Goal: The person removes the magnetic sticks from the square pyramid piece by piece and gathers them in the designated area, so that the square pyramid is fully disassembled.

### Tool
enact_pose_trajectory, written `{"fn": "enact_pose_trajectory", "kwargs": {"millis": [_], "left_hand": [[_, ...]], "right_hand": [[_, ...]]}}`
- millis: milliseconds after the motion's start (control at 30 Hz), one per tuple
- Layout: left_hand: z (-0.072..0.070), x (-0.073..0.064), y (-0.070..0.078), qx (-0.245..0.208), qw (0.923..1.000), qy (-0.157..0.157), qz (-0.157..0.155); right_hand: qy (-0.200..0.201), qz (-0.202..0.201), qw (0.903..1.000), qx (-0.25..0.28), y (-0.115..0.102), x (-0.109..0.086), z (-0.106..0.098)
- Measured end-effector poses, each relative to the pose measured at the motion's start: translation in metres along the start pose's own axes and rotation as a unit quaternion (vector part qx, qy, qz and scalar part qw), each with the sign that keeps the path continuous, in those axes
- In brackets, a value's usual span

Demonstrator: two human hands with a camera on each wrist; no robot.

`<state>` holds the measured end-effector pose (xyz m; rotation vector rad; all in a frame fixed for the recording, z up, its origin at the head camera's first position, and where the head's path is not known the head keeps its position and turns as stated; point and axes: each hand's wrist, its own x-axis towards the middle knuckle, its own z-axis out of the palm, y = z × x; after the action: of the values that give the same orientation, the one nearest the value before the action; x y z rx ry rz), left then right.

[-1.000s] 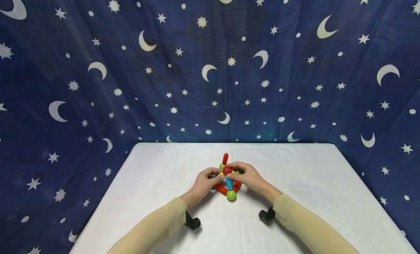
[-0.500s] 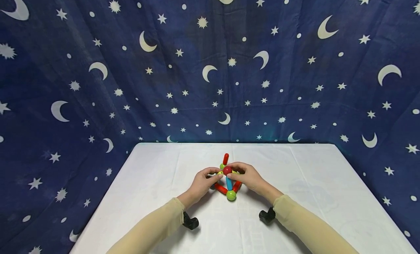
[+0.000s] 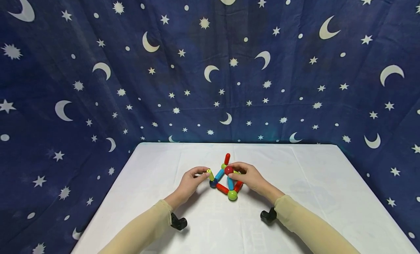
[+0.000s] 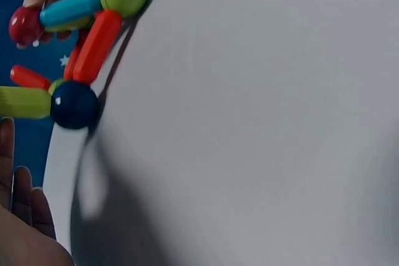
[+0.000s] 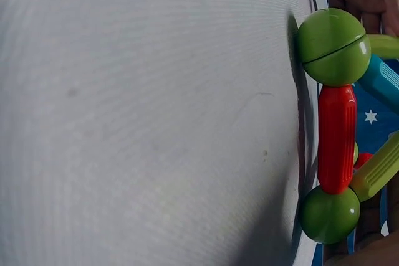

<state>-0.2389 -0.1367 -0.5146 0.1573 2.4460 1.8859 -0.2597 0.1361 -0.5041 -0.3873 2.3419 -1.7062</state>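
A frame of ball-and-rod magnetic pieces stands on the white table. My left hand (image 3: 190,182) pinches a yellow-green rod (image 3: 210,175) that rises from the dark blue ball (image 3: 213,183) at the frame's left corner. The red ball (image 3: 228,170) sits atop a leaning blue rod (image 3: 230,183), and my right hand (image 3: 249,177) holds it between thumb and fingers. At the front is a green ball (image 3: 232,195), joined to red rods. Another yellow-green rod (image 5: 377,166) climbs from the right green ball (image 5: 330,216), partly hidden by the right hand in the head view.
A red rod (image 3: 227,159) stands upright on the far green ball (image 3: 224,166). The white table (image 3: 288,225) spreads round the frame, with a dark blue star-and-moon cloth (image 3: 210,64) behind it. Each wrist carries a black camera mount (image 3: 179,222).
My left hand has moved left, away from the red ball, tilting the yellow-green rod with it to near upright over the dark blue ball. My right hand stays at the red ball.
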Motion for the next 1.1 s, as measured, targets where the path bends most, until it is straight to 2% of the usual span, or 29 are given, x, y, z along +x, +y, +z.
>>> {"fn": "enact_pose_trajectory", "kwargs": {"millis": [133,233,333,433,533,600,733,867,1100], "left_hand": [[-0.005,-0.004,-0.001,-0.007,0.9999,0.009,-0.008],[-0.006,-0.005,-0.004,0.010,0.9998,-0.011,-0.012],[-0.005,-0.003,-0.010,0.068,0.9965,-0.049,0.005],[0.000,-0.002,-0.010,0.159,0.9850,-0.064,0.025],[0.006,-0.001,-0.008,0.226,0.9723,-0.049,0.034],[0.009,0.001,-0.007,0.250,0.9669,-0.035,0.040],[0.014,0.007,-0.004,0.261,0.9643,-0.010,0.041],[0.019,0.016,0.000,0.263,0.9645,0.012,0.024],[0.029,0.035,0.007,0.286,0.9575,0.032,0.011]], "right_hand": [[0.007,0.010,0.9999,0.000,-0.001,-0.002,-0.002],[0.010,0.013,0.9999,0.000,-0.001,-0.003,-0.003],[0.011,0.014,0.9998,0.001,-0.001,-0.003,-0.005],[0.010,0.014,0.9999,0.001,0.000,-0.003,-0.006],[0.002,0.011,0.9999,0.000,0.000,-0.003,-0.006],[-0.004,0.009,0.9999,-0.003,0.000,-0.003,-0.007],[-0.014,0.004,0.9998,-0.013,0.000,-0.004,-0.008],[-0.013,0.000,0.9998,-0.013,0.001,-0.007,-0.007],[0.035,-0.005,0.9993,0.012,-0.003,-0.010,0.005]]}}
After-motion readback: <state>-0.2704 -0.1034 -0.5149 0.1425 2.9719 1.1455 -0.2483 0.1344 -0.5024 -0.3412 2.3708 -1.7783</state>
